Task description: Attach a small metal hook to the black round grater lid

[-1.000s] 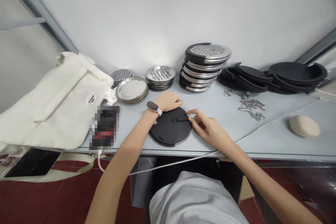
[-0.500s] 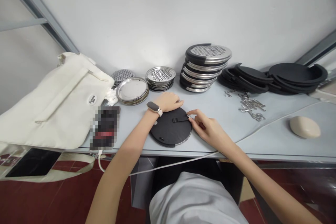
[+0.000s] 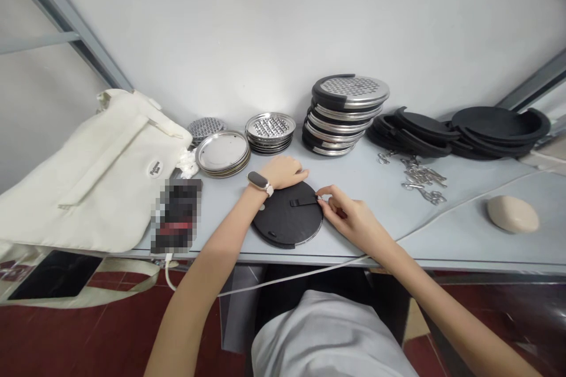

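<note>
A black round disc (image 3: 287, 221) lies on the table in front of me, with a small dark tab set in its upper face. My left hand (image 3: 285, 172), wearing a watch (image 3: 258, 179) at the wrist, bends over the disc's far edge and holds it; the fingertips are partly hidden. At the right rim my right hand (image 3: 347, 212) pinches a small shiny metal piece (image 3: 320, 198) against the end of the tab. Thumb and forefinger cover most of that piece, so its exact kind is unclear.
Behind stand a stack of perforated metal discs with black rims (image 3: 349, 115), grater discs (image 3: 270, 126) and plain metal lids (image 3: 222, 152). Small metal clasps (image 3: 422, 174) and black round holders (image 3: 499, 126) lie right. A white bag (image 3: 101, 177), phone (image 3: 177, 215) and white cable (image 3: 300, 274) are nearby.
The metal piece in my right fingertips has shifted very slightly at the disc's rim. My left hand and the disc stay in place.
</note>
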`<state>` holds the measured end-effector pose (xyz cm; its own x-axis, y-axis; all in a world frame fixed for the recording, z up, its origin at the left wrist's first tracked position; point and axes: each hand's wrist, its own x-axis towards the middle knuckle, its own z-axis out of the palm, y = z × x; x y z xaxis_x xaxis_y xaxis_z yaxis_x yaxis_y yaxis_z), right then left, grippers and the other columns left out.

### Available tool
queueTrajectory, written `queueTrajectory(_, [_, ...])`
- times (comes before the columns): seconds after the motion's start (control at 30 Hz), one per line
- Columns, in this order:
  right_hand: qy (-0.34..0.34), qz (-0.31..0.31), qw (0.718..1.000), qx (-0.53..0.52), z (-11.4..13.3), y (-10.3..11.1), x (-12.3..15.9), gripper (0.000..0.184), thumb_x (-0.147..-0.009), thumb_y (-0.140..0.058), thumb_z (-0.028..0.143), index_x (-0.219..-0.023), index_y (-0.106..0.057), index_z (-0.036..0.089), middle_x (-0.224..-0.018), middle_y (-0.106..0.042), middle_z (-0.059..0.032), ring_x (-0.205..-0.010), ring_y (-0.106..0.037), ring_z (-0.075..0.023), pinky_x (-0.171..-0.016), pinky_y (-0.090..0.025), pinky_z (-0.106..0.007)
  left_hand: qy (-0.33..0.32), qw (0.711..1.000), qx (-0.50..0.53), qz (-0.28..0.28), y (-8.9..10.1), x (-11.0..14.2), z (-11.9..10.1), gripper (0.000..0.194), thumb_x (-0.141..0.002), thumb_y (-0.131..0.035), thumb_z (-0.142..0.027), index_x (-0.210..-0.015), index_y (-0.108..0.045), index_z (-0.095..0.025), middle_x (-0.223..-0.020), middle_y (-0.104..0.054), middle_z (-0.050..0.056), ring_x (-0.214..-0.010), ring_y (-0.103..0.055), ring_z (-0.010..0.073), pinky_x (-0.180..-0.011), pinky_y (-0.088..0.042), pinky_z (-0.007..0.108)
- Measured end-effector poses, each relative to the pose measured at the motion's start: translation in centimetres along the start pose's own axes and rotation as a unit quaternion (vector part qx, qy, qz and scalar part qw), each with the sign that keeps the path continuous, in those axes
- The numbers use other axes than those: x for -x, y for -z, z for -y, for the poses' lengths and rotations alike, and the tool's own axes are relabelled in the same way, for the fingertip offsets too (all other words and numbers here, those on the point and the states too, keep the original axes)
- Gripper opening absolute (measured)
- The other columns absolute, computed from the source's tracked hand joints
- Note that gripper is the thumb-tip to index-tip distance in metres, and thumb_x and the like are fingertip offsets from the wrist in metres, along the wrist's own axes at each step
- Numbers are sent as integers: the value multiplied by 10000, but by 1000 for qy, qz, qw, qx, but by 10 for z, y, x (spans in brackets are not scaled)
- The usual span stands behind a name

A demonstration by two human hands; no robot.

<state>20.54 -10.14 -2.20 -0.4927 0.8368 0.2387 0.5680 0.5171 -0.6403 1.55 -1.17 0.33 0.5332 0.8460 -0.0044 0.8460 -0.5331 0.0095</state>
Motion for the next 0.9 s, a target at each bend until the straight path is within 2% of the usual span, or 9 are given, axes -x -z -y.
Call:
queueTrajectory(0.33, [-13, 0, 999, -34, 1, -2, -2, 286, -954, -295, 262, -1218, -370, 181, -693, -551, -15, -605, -589, -167, -602, -432, -255, 2, 1000, -10, 1, -1, 0, 0, 551, -896, -247, -481, -756, -677, -166, -799, -677, 98, -757, -622, 210, -665, -399, 288])
queueTrajectory(0.53, [-10, 19, 1000, -22, 3, 0, -2, 298, -955, -281, 256, -1230, -381, 200, -698, -574, -23, -613, -607, -184, -604, -441, -268, 2, 1000, -3, 2, 0, 0, 0, 550, -893, -251, -483, -760, -681, -166, -806, -680, 102, -760, -621, 213, -672, -399, 293])
queueTrajectory(0.9, [-8, 2, 1000, -1, 0, 0, -2, 292, -948, -311, 253, -1209, -426, 190, -752, -615, -44, -654, -618, -183, -609, -435, -258, -3, 1000, -7, -4, -3, -1, 2, 556, -894, -251, -487, -758, -681, -163, -797, -676, 103, -759, -623, 217, -664, -396, 293])
